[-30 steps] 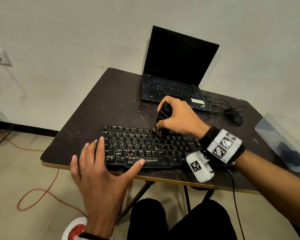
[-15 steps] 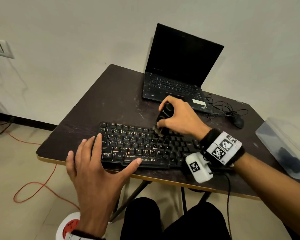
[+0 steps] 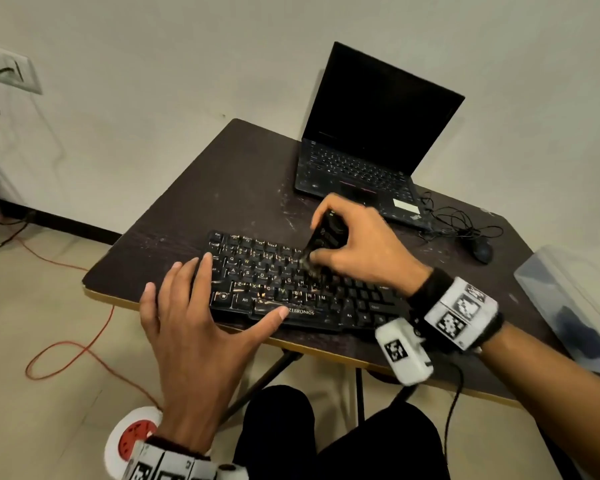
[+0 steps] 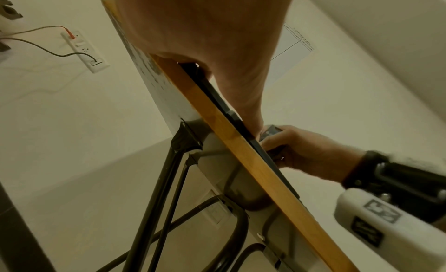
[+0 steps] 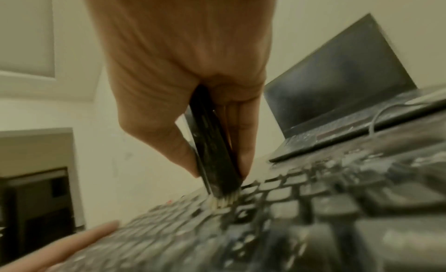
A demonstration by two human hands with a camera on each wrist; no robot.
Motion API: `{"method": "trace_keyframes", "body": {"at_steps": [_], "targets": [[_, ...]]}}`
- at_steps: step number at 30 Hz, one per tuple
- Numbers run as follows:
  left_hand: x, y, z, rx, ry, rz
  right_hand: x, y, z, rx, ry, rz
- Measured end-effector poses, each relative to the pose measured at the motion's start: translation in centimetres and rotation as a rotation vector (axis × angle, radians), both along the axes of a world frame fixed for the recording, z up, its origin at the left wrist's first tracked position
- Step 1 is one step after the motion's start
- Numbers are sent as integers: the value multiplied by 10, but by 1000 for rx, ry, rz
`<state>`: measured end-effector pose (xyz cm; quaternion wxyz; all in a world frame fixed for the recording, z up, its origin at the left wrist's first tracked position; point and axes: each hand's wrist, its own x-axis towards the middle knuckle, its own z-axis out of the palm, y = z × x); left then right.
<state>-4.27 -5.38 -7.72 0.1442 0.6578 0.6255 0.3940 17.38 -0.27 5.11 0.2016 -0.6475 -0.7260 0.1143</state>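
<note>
A black keyboard [image 3: 278, 282] lies near the front edge of the dark table [image 3: 194, 209]. My right hand [image 3: 357, 244] grips a black brush [image 3: 321, 237], tilted, with its pale bristles [image 5: 223, 200] down on the middle keys. My left hand [image 3: 194, 313] lies flat with straight spread fingers on the keyboard's left end, and its thumb touches the front edge by the space bar. In the right wrist view the brush [image 5: 212, 146] is pinched between thumb and fingers.
An open black laptop [image 3: 371, 140] stands at the back of the table. A black mouse [image 3: 482, 251] with tangled cable lies to its right. A clear plastic box [image 3: 575, 306] sits at the far right. A red cable [image 3: 70, 344] runs across the floor.
My right hand has drawn the brush a little to the left along the upper key rows. The left hand stays flat on the keyboard's left end.
</note>
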Motion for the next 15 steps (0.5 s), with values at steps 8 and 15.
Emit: {"method": "trace_keyframes", "body": {"at_steps": [8, 15], "targets": [[0, -1, 1, -4, -2, 2, -6, -2, -2, -18, 6, 48], [0, 0, 1, 2, -13, 11, -4, -12, -4, -13, -14, 107]]}}
